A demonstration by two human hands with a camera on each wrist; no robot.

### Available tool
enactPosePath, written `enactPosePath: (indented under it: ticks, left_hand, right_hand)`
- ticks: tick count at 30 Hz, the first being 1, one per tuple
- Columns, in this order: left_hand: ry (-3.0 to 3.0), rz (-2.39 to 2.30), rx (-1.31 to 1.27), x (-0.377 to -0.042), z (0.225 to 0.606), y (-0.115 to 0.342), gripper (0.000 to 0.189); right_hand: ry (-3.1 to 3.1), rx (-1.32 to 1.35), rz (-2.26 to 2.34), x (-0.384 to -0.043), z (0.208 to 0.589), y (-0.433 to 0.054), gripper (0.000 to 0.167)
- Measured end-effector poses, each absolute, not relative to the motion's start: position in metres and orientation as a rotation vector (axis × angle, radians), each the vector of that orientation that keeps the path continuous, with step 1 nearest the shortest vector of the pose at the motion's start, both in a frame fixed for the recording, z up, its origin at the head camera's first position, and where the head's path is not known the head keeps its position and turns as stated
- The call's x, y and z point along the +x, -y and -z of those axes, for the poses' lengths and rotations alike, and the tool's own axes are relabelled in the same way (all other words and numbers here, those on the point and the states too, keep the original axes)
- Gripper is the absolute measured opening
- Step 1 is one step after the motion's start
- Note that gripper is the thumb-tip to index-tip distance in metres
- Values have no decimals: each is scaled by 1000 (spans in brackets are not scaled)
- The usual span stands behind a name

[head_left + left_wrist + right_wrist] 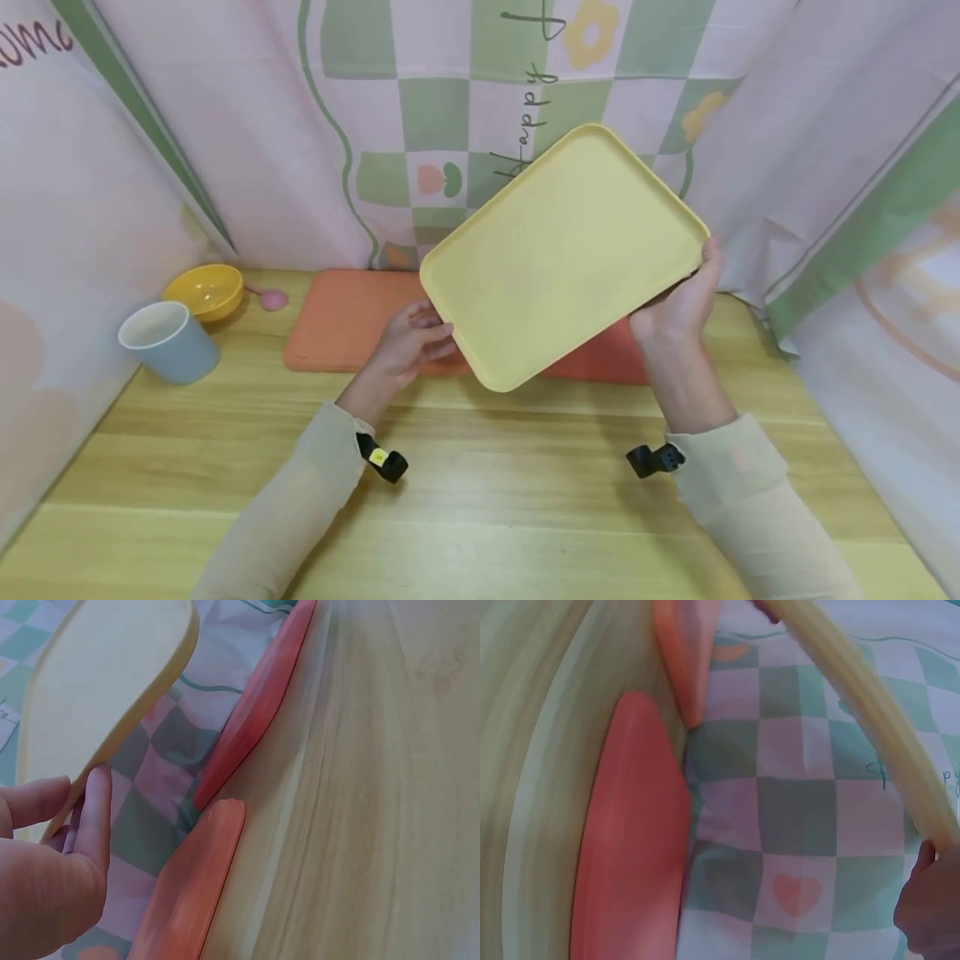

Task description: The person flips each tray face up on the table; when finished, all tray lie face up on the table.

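A pale yellow rectangular tray (562, 258) is held in the air, tilted, its flat inner face toward me. At its left edge my left hand (405, 342) pinches the rim; the left wrist view shows the thumb on one side and fingers (96, 814) on the other. My right hand (678, 304) grips the lower right corner, with part of the fingers hidden behind the tray. In the right wrist view the tray (877, 712) appears edge-on. Behind and below it lie an orange mat (348, 321) and a red mat (611, 358), both partly covered in the head view.
On the wooden table (495, 508), at the left, stand a light blue cup (176, 346) and a yellow bowl (206, 292). A small pink spoon (273, 300) lies beside the bowl. A checkered curtain (435, 108) hangs along the back edge, with fabric walls on both sides.
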State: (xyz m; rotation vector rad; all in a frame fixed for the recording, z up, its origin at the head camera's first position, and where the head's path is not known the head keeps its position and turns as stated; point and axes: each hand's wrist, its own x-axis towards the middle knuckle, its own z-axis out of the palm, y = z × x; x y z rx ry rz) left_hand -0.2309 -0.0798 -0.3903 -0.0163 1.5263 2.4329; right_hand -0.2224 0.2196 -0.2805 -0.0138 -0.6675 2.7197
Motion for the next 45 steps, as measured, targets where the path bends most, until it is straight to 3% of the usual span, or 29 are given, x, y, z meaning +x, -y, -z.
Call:
enactPosePath:
  ticks: [6, 14, 26, 36, 45]
  left_hand:
    - [-1636, -2406, -39, -235, 390, 88, 43]
    - [-1667, -2386, -4, -236, 390, 101, 44]
    - [-1700, -2368, -14, -238, 379, 122, 57]
    - [-1713, -2374, 21, -237, 375, 137, 57]
    - [-1768, -2322, 78, -236, 373, 145, 61]
  right_hand:
    - [790, 19, -2647, -221, 285, -220, 40]
    - [1095, -35, -2511, -218, 279, -229, 21]
    - [1518, 34, -2485, -215, 279, -248, 33]
    - [1687, -60, -2406, -221, 285, -255, 24]
    - [1817, -28, -2389, -221, 294, -260, 34]
